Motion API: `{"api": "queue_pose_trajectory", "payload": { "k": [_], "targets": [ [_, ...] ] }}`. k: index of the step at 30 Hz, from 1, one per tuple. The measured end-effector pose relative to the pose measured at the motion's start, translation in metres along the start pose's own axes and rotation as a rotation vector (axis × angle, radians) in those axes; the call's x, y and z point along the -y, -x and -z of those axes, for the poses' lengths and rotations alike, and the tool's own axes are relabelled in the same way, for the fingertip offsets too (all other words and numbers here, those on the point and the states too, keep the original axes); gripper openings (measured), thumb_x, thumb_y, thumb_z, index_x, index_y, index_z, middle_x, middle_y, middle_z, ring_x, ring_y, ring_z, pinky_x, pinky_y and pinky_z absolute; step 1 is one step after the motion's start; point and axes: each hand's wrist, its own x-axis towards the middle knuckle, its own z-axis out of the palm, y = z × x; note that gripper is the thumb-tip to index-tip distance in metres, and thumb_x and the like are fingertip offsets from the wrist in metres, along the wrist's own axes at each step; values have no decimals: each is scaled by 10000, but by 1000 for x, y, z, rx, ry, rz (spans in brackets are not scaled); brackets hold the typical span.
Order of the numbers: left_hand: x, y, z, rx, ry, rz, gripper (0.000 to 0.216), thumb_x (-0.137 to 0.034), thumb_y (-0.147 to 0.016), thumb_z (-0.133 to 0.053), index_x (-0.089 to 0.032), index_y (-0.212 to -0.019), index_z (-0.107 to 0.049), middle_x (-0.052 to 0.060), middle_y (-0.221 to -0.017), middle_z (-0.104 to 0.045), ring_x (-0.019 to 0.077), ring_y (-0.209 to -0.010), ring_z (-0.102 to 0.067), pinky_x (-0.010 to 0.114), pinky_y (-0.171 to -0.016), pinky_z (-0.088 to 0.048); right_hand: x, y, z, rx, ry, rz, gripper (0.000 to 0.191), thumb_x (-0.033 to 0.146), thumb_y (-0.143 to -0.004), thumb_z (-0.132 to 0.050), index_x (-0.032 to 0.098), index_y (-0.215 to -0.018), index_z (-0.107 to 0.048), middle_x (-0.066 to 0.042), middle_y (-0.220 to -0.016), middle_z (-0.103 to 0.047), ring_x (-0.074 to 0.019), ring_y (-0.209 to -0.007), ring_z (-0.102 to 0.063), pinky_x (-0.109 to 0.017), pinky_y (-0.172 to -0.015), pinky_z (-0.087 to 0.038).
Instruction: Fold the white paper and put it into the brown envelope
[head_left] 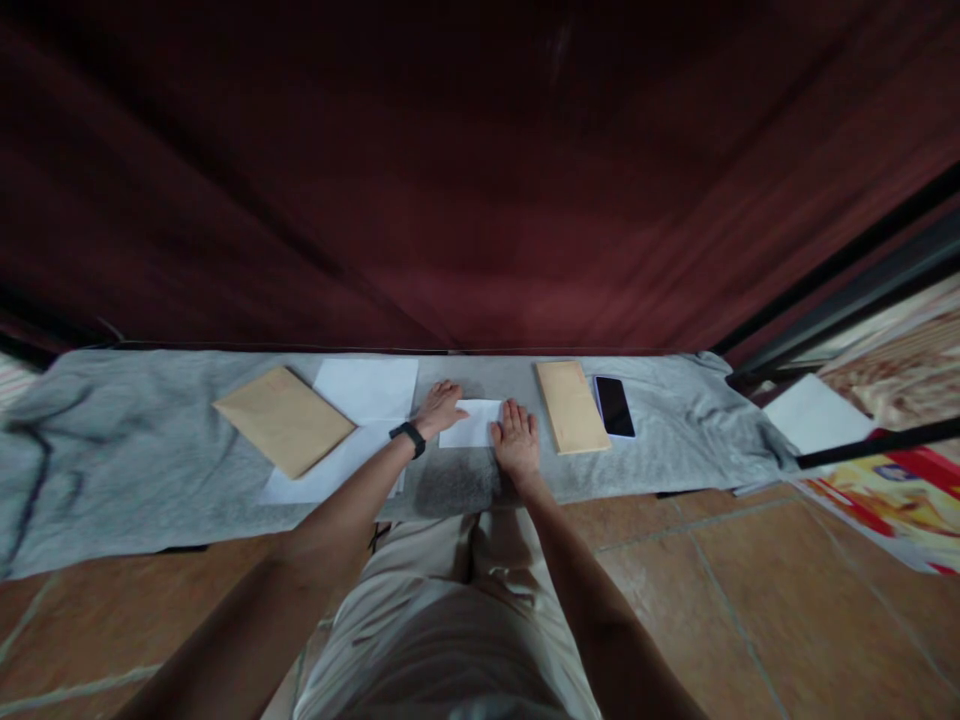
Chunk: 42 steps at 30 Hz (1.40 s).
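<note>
A small white sheet of paper, perhaps folded [474, 426], lies on the grey cloth [480, 485] in front of me. At its left edge rests my left hand [439, 408], fingers pointing away and the thumb reaching onto the paper. My right hand [516, 438] lies flat over the paper's right end, its fingers stretched out. Neither hand grips anything. Left of my left hand are larger white paper sheets [371, 388], partly covered by a brown envelope [289, 420]. To the right of my right hand sits another brown envelope [571, 405].
A phone with a dark screen [614, 406] touches the right envelope's side. Behind the cloth rises a dark red panel [480, 250]. Dark bars [862, 440] stand at the right, near a white sheet [817, 412] and colourful packaging [900, 495]. Tiled floor [675, 570] shows below.
</note>
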Motion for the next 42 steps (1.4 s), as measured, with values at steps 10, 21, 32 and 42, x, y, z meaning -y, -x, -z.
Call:
{"api": "queue_pose_trajectory", "payload": {
  "k": [10,21,32,42],
  "targets": [
    [7,21,1,-78,379,162,47,-222,-781,-616,-199,-806,-648,24,-727,-660,220,-756,-629,294,-682,-440,-3,6,6,-62,-89,4,511,273,-1052,-371,89,-1517,-477,-168,-1554,-501,-268,-1468,-425,-482,-1234,-258],
    [19,65,-14,-134,952,328,289,-439,-681,-694,-183,-784,-608,8,-682,-647,191,-645,-643,271,-552,-478,-3,30,14,-118,-245,68,616,119,-948,-366,115,-1563,-393,-136,-1589,-459,-228,-1499,-381,-469,-1215,-356],
    [14,76,-35,-74,1276,472,338,-363,-638,-789,-187,-876,-626,57,-799,-722,247,-816,-719,327,-665,-575,15,48,21,-13,-145,259,594,96,-959,-405,206,-1540,-465,-70,-1610,-447,-208,-1505,-375,-429,-1250,-294],
    [2,85,-19,8,1454,391,381,-510,-970,-516,-170,-1089,-640,168,-1170,-738,237,-1085,-723,379,-940,-592,30,43,37,-200,-844,-134,430,239,-958,-402,190,-1295,-665,-98,-1320,-698,-213,-1188,-659,-388,-1062,-514]
  ]
}}
